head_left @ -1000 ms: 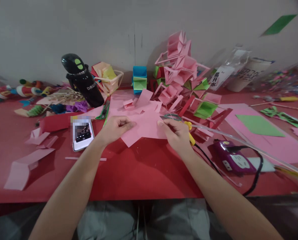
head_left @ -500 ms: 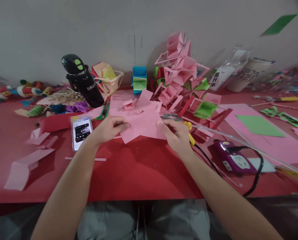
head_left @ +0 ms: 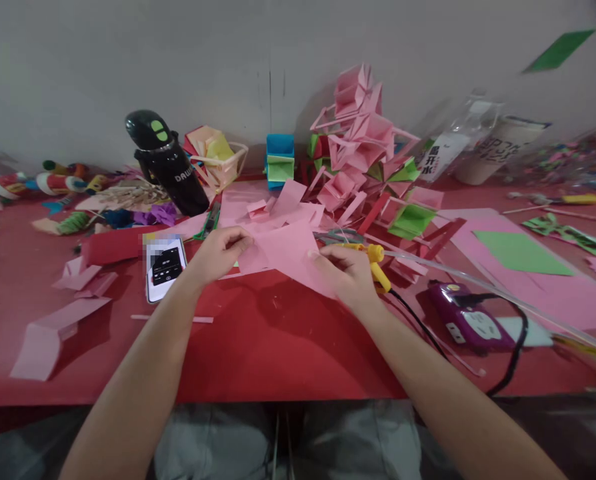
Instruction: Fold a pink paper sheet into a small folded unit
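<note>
A sheet of pink paper (head_left: 291, 253) is stretched between my two hands, above the red tabletop. My left hand (head_left: 224, 252) pinches its left edge with thumb and fingers. At the right edge, my right hand (head_left: 347, 272) grips the paper between thumb and forefinger. Further pink paper pieces (head_left: 289, 199) lie just behind the sheet. A yellow glue gun (head_left: 378, 267) with a clear glue stick rests beside my right hand and is partly hidden by it. Behind my left hand is a green-handled cutter (head_left: 210, 220).
A phone (head_left: 165, 270) and a black bottle (head_left: 171, 167) stand left of the hands. Folded pink paper shapes (head_left: 361, 140) are piled against the wall. A purple power socket (head_left: 471, 319) with a black cable sits right, near green paper (head_left: 523, 252).
The pink sheet has turned, its near left corner swinging up and its right side dipping toward me. My left hand has shifted slightly left and away; both hands keep their pinch.
</note>
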The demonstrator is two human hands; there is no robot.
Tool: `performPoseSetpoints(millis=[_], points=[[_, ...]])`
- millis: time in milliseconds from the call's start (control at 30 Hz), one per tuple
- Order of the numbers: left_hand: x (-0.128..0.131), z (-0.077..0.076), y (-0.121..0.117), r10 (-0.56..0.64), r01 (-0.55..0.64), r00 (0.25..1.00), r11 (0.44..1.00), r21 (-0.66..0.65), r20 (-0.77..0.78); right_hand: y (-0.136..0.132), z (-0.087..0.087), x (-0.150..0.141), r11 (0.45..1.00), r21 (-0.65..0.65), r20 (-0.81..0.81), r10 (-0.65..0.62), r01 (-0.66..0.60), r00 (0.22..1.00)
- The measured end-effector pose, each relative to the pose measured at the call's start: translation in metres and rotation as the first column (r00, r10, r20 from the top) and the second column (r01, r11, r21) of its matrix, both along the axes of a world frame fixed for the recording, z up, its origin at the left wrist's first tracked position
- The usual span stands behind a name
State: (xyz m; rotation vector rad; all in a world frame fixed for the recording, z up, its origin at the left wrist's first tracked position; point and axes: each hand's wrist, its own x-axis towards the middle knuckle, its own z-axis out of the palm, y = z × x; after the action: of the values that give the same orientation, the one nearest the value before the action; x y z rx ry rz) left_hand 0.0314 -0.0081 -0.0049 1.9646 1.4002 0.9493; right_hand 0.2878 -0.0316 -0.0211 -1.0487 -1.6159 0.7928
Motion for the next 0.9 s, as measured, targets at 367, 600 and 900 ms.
performPoseSetpoints(millis=[367, 600, 900], points=[[-0.001, -0.001, -0.001, -0.079, 0.091, 0.995, 0.973, -0.212, 0.067, 0.002, -0.004, 0.001, 0.915, -0.291, -0.154, 0.244, -0.280, 0.958], [0.017, 0.001, -0.011, -0.327, 0.318, 0.945, 0.901, -0.294, 0.021, 0.002, -0.004, -0.003, 0.838, -0.400, 0.010, 0.410, -0.372, 0.912], [0.024, 0.004, -0.018, -0.374, 0.352, 0.927, 0.900, -0.256, -0.041, 0.003, -0.007, -0.004, 0.793, -0.419, 0.043, 0.505, -0.443, 0.862]])
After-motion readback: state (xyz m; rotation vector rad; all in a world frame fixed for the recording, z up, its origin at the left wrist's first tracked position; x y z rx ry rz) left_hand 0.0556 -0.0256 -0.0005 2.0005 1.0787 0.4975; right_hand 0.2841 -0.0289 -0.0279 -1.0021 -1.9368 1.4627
